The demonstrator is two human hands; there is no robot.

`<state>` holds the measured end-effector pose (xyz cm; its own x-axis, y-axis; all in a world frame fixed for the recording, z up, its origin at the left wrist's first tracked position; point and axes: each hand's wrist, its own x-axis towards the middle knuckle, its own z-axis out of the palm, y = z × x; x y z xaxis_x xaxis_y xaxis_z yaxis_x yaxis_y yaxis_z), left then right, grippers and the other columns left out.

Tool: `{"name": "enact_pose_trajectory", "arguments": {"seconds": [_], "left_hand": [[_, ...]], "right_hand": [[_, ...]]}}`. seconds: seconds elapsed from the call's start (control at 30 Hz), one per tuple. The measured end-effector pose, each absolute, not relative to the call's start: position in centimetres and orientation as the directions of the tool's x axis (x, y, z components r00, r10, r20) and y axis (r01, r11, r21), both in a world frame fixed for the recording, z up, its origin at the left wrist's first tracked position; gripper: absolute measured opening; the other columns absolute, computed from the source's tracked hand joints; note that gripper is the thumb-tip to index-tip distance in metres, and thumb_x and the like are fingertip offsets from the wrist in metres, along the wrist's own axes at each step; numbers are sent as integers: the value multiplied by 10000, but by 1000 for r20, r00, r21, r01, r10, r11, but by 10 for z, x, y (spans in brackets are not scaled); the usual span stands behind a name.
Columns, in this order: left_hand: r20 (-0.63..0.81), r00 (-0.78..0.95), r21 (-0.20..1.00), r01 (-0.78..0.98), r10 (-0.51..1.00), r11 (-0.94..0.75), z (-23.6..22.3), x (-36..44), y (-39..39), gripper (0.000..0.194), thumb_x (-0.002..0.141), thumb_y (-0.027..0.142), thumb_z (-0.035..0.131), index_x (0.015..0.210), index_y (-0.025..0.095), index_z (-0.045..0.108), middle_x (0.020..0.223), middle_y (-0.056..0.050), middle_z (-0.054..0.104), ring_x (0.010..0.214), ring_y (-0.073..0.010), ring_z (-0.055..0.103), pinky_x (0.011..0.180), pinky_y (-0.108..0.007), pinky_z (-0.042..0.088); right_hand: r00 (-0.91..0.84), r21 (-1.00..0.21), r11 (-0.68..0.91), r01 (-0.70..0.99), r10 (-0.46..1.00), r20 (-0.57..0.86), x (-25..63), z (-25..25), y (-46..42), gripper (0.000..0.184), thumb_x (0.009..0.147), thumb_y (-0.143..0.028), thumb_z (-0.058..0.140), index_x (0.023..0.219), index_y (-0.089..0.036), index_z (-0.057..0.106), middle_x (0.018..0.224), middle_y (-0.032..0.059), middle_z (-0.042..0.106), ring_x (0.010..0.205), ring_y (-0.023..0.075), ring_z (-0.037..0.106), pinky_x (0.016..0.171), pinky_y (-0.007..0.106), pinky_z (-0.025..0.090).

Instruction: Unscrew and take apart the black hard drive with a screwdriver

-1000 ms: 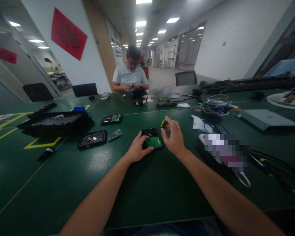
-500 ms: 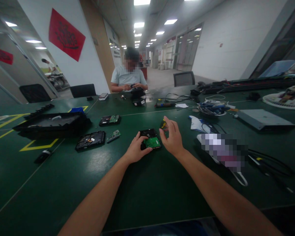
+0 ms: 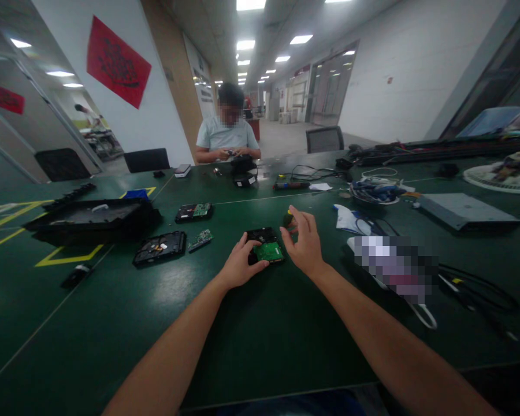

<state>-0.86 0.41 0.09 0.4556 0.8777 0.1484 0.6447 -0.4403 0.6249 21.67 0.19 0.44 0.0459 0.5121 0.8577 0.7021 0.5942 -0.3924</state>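
Observation:
A black hard drive (image 3: 265,244) with a green circuit board facing up lies on the dark green table (image 3: 251,323) in front of me. My left hand (image 3: 240,266) grips its left edge, fingers curled around it. My right hand (image 3: 304,244) is pinched on a screwdriver with a black and yellow handle (image 3: 288,218), held upright just right of the drive.
Another hard drive (image 3: 160,247), a loose circuit board (image 3: 200,238), a further drive (image 3: 194,211) and a black tray (image 3: 91,216) lie to the left. Cables and tools (image 3: 377,190) and a grey case (image 3: 465,210) are to the right. A person sits across the table, hands busy.
My right hand has turned slightly on the screwdriver handle, so less yellow shows. The left hand stays on the drive. The view shifted a little.

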Motion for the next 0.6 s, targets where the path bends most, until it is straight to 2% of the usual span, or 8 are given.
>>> {"name": "enact_pose_trajectory", "arguments": {"seconds": [0.07,0.23,0.43,0.6], "left_hand": [[150,453,629,642,879,-438,1,-9,4,575,872,455,785,1368,227,605,1659,-178,429,1638,-349,160,1275,-577,289],[146,447,625,650,882,-433,0,-9,4,578,873,466,783,1373,236,605,1666,-175,422,1637,-353,165,1271,-589,291],[149,433,615,664,889,-426,0,-9,2,589,867,484,785,1373,239,608,1683,-175,394,1631,-363,191,1266,-584,302],[150,439,594,677,886,-435,1,-8,1,597,878,488,768,1392,238,594,1682,-179,394,1633,-357,187,1266,-576,306]], "right_hand": [[40,-386,601,700,506,861,217,4,2,619,1011,-272,567,1601,-278,379,1246,128,541,962,243,637,821,445,648],[28,-397,601,694,529,848,216,4,2,644,1018,-233,508,1633,-278,323,1316,151,527,1102,278,627,885,470,640],[39,-401,598,694,525,850,217,4,2,627,1008,-227,528,1610,-263,357,1270,142,545,998,253,632,846,456,641],[25,-388,599,700,523,852,217,5,1,633,1004,-213,532,1609,-267,354,1259,139,545,1015,258,629,850,457,637]]}}
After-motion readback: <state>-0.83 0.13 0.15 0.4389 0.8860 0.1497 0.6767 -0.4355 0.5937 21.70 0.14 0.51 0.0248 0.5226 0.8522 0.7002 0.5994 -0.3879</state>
